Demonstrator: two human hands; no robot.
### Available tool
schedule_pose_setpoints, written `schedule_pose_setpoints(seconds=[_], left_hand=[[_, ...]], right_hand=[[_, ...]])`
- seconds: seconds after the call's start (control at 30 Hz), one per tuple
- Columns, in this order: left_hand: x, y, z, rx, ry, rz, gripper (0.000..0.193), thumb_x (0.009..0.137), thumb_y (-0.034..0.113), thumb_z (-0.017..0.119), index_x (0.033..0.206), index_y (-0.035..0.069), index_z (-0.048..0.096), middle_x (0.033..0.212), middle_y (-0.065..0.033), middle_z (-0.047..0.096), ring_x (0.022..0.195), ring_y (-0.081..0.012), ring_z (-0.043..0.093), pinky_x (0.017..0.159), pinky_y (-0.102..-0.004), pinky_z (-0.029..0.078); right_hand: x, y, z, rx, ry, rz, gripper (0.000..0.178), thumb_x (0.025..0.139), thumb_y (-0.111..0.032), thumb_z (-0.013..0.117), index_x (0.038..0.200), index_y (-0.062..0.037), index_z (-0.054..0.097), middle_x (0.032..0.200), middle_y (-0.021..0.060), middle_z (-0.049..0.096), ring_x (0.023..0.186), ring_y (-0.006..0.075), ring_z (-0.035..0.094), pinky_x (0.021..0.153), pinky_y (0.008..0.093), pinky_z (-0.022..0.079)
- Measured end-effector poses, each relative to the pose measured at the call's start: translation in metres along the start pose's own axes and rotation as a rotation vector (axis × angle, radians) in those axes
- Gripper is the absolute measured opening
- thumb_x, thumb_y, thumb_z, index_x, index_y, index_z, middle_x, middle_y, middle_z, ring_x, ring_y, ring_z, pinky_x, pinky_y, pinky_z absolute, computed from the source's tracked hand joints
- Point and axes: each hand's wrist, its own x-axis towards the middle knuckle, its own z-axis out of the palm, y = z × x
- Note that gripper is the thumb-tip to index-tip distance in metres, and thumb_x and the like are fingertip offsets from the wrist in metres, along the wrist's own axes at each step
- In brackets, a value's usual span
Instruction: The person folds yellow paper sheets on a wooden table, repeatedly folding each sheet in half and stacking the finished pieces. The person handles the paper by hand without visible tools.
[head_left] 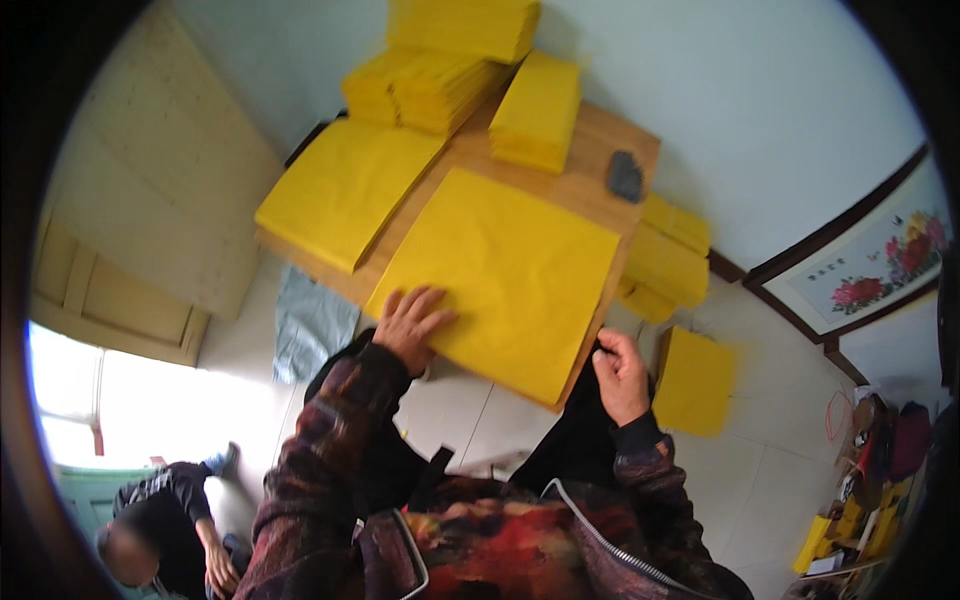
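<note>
A large yellow paper sheet (510, 270) lies flat at the near edge of the wooden table (460, 150). My left hand (410, 325) rests on its near left corner, fingers spread. Just off the sheet's near right edge is my right hand (621, 378), its fingers curled closed; whether something small sits in them is hidden. To the left of the sheet lies another yellow stack (350, 185). Behind are several bundles of yellow paper, among them a tied stack (425, 90) and a narrow stack (537, 110).
A dark grey object (626, 177) lies near the table's right edge. More yellow bundles (668, 260) stand beyond that edge, with another yellow stack (693, 380) on the floor. A grey plastic bag (312, 325) is at left. Another person (180, 520) sits at lower left.
</note>
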Motion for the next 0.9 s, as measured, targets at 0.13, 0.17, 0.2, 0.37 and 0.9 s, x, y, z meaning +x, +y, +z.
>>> schedule_pose_setpoints(seconds=[0.13,0.17,0.2,0.37,0.9], left_hand=[[-0.003,0.011,-0.008,0.050,-0.086,-0.111,0.065,0.054,0.004,0.054,0.116,0.022,0.058,0.139,-0.0095,0.040,0.134,-0.0363,0.027,0.108,-0.0590,0.017],[-0.007,0.012,-0.010,0.015,-0.031,-0.128,0.064,0.054,0.005,0.054,0.117,0.019,0.057,0.140,-0.0123,0.037,0.134,-0.0388,0.026,0.109,-0.0565,0.017],[-0.012,0.013,-0.009,-0.132,0.040,-0.218,0.062,0.056,0.005,0.055,0.117,0.017,0.057,0.140,-0.0138,0.037,0.134,-0.0392,0.027,0.109,-0.0552,0.018],[-0.043,-0.002,0.010,-0.387,0.443,-0.477,0.057,0.071,0.009,0.063,0.124,0.005,0.046,0.135,-0.0225,0.038,0.127,-0.0386,0.037,0.104,-0.0447,0.032],[-0.032,-0.008,0.052,-1.753,0.451,-1.160,0.020,0.092,0.011,0.051,0.112,0.009,0.055,0.096,-0.0054,0.065,0.077,-0.0197,0.065,0.067,-0.0343,0.055]], right_hand=[[0.017,0.043,0.009,0.285,0.026,0.280,0.045,0.092,-0.015,0.055,0.130,0.0047,0.040,0.126,0.0142,0.050,0.111,0.0165,0.051,0.091,0.0297,0.044],[0.023,0.052,0.013,0.399,0.031,0.338,0.049,0.095,-0.017,0.052,0.135,0.0049,0.034,0.131,0.0139,0.047,0.119,0.0160,0.046,0.094,0.0303,0.042],[0.031,0.060,0.017,0.457,0.040,0.345,0.049,0.097,-0.018,0.049,0.137,0.0043,0.033,0.136,0.0139,0.043,0.124,0.0162,0.043,0.095,0.0283,0.039],[0.061,0.084,0.023,0.623,0.034,0.338,0.026,0.096,-0.019,0.049,0.109,0.0026,0.054,0.106,0.0036,0.058,0.098,0.0127,0.053,0.082,0.0260,0.042],[0.083,0.075,0.017,0.595,0.262,0.375,0.020,0.095,-0.014,0.050,0.099,0.0041,0.057,0.089,0.0010,0.054,0.080,0.0109,0.047,0.074,0.0304,0.040]])
